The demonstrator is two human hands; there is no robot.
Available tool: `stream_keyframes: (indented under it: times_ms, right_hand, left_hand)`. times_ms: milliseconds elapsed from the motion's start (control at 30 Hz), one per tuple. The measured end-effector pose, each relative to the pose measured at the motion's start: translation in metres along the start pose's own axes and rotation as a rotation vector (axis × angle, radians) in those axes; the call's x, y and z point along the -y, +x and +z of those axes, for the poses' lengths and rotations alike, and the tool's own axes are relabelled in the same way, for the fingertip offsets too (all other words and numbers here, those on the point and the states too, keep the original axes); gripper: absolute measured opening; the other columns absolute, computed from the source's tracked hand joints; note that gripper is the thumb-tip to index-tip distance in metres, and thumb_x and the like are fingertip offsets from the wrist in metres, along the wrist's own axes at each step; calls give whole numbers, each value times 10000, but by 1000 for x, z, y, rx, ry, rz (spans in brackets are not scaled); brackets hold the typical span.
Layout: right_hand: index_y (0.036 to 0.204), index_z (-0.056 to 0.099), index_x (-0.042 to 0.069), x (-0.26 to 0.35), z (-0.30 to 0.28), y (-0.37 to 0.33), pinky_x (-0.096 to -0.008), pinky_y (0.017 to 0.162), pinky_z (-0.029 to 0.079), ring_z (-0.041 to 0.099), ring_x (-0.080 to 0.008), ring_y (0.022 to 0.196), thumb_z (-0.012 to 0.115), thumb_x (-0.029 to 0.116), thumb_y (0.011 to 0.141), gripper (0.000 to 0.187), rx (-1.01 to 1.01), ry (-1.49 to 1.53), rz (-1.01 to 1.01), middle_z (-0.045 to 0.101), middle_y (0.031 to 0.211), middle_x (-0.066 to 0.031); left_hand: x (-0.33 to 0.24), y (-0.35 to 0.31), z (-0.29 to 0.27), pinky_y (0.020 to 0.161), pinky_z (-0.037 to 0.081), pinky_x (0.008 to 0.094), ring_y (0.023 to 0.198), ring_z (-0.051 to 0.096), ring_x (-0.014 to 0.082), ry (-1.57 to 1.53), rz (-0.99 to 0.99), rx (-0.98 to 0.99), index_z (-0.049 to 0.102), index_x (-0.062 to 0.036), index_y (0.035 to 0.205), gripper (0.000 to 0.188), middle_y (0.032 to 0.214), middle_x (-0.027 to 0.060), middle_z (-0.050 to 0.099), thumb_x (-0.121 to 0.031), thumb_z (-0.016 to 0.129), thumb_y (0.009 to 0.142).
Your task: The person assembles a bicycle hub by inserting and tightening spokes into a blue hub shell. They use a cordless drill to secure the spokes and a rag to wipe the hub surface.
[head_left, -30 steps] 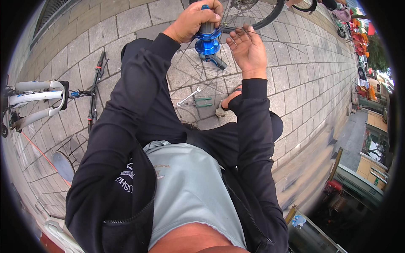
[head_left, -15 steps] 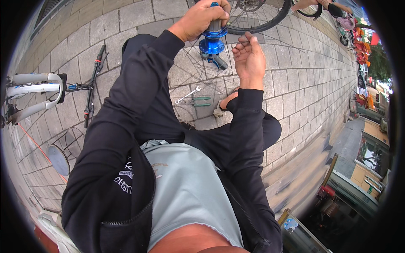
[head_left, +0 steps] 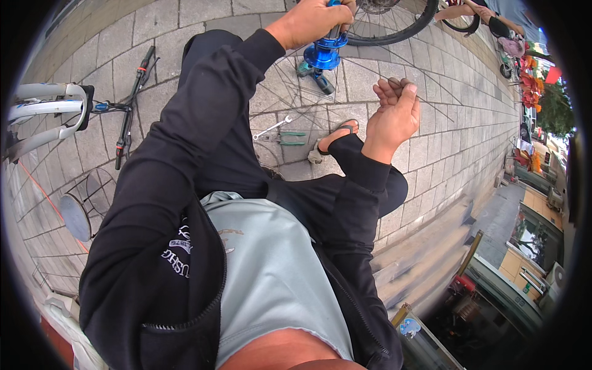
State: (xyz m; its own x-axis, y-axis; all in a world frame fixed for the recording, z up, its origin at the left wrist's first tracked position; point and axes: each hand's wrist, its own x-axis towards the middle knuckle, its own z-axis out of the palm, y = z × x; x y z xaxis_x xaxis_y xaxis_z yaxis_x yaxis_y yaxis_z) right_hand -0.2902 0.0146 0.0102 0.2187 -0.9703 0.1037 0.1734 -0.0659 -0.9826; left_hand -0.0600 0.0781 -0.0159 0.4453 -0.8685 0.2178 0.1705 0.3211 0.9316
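My left hand [head_left: 314, 23] is closed around the upper end of a blue bicycle hub [head_left: 322, 55], which stands upright. Thin spokes [head_left: 280, 81] fan out from the hub over the paving. Just below it lie dark cylindrical pieces, perhaps tool handles [head_left: 322, 82]. To the right of the hub and apart from it, my right hand [head_left: 393, 117] is palm up with fingers loosely bent; I see nothing held in it. Between my legs a combination spanner [head_left: 271, 127] lies beside pliers with green handles [head_left: 292, 139].
A bicycle wheel with a black tyre [head_left: 401, 34] is at the top. On the left are a handlebar [head_left: 129, 114], a white bicycle fork [head_left: 52, 95] and a round stool [head_left: 75, 217]. Another person [head_left: 493, 18] is at the far right. My sandalled foot [head_left: 339, 132] rests near the pliers.
My right hand has moved right, away from the hub, and slightly lower. My left hand and the hub sit a little higher and further right; the whole view has shifted slightly.
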Motion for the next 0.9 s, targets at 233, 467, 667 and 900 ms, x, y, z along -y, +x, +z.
stream_keyframes:
  times_ms: [233, 467, 667, 900]
  right_hand:
    - [1155, 621, -86, 18, 7, -4, -344, 760, 616, 736, -236, 831, 537, 247, 1128, 344, 21, -160, -285, 716, 965, -164]
    - [1110, 740, -30, 46, 52, 9, -268, 711, 556, 698, -130, 760, 612, 164, 1097, 233, 560, -487, -559, 757, 915, -75]
    - [1044, 753, 21, 26, 50, 14, -326, 649, 527, 673, -179, 701, 674, 187, 1057, 184, 631, -677, -499, 707, 802, -105]
    - [1031, 747, 14, 27, 44, 6, -356, 634, 524, 687, -233, 690, 720, 269, 1029, 256, 683, -877, -434, 716, 817, -140]
  left_hand:
    - [-1, -6, 7, 625, 462, 299, 703, 546, 103, 223, 32, 6, 601, -32, 1007, 143, 779, 16, 600, -138, 621, 913]
    - [9, -11, 8, 811, 521, 366, 890, 593, 188, 446, 258, 152, 600, -24, 1041, 215, 921, 100, 616, -147, 655, 874]
    - [6, -8, 0, 666, 496, 303, 746, 584, 130, 138, 102, 176, 586, -43, 1053, 190, 866, 62, 637, -137, 651, 901]
    - [2, -8, 0, 599, 456, 260, 689, 552, 83, 86, 53, 201, 581, -58, 1064, 177, 859, 24, 627, -106, 642, 906]
